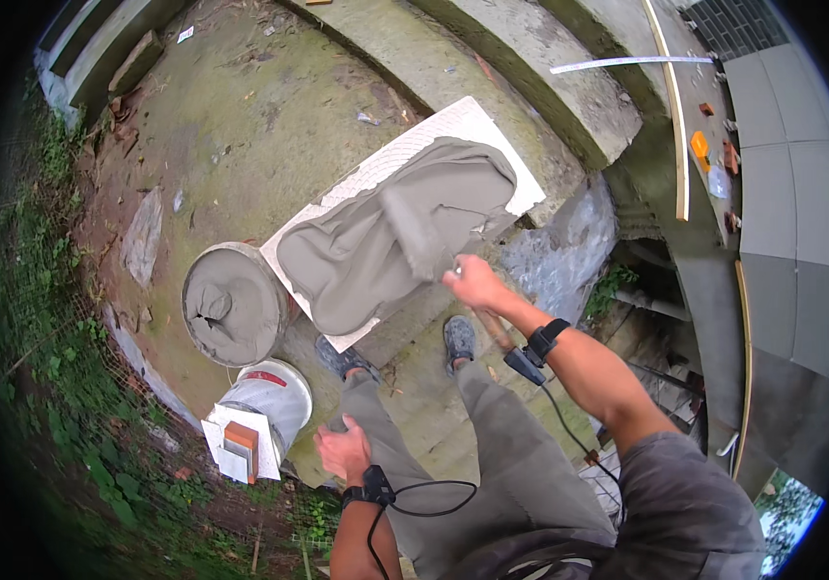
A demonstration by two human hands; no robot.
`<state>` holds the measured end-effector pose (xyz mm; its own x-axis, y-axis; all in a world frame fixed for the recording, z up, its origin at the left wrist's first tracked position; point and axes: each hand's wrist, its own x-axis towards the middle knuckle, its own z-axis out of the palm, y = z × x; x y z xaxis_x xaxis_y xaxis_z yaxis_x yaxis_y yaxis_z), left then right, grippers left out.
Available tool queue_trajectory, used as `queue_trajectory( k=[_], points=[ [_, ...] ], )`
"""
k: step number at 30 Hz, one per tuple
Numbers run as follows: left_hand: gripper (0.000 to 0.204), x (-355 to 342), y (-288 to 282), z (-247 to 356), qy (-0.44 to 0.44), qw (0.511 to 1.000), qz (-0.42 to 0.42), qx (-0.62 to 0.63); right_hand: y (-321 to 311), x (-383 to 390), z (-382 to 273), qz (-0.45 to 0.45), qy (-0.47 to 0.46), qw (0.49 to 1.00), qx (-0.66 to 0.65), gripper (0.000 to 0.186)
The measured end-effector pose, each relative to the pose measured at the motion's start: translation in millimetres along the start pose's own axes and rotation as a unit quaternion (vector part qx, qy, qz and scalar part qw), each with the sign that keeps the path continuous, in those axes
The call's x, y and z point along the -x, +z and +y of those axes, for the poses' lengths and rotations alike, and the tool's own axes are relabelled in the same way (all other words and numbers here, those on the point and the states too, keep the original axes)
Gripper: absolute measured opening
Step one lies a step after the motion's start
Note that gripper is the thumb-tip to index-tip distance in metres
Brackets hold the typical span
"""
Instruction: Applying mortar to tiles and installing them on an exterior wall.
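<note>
My right hand (477, 285) is closed round a trowel (410, 232). Grey mortar coats its blade, which lies across the wet mortar (337, 246) spread over a large white tile (523, 193) with a ribbed face. What looks like the trowel's wooden handle (494, 331) sticks out below my fist. Down by my leg, my left hand (345, 450) holds nothing, its fingers loosely bent and apart. Left of the tile stands a round bucket (192, 290) filled with grey mortar. Folds and ridges mark the mortar on the tile, and bare white shows along its edges.
Nearer me is a white bucket (289, 396) on its side or tilted, beside a stack of small tile pieces (241, 449). Concrete steps (530, 77) rise at the far right. A long wooden strip (677, 145) and grey tiles (762, 184) lie right. Plants (96, 454) border the left.
</note>
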<state>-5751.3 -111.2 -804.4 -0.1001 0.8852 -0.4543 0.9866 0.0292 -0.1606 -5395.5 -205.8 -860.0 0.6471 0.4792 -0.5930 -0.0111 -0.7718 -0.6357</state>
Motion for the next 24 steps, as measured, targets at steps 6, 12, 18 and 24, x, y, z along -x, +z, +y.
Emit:
queue_trajectory(
  k=[6,12,18,24],
  points=[
    [0.056,-5.3,-3.8,2.5,0.016,1.0,0.003,-0.016,-64.7,-42.6,-0.9,0.074,-0.157,0.827,0.535,0.013],
    [0.056,-10.1,-0.5,2.2,0.022,1.0,0.013,-0.005,-140.9,-90.5,12.2,0.147,-0.063,0.851,0.5,0.014],
    [0.055,-11.9,-8.2,-2.8,0.015,1.0,0.009,-0.014,-171.2,-84.8,-23.3,-0.001,0.139,0.936,0.324,0.03],
    [0.056,-16.3,-7.6,-4.1,0.006,1.0,-0.001,-0.004,-187.0,-22.7,37.5,-0.039,0.109,0.938,0.327,0.04]
  ],
)
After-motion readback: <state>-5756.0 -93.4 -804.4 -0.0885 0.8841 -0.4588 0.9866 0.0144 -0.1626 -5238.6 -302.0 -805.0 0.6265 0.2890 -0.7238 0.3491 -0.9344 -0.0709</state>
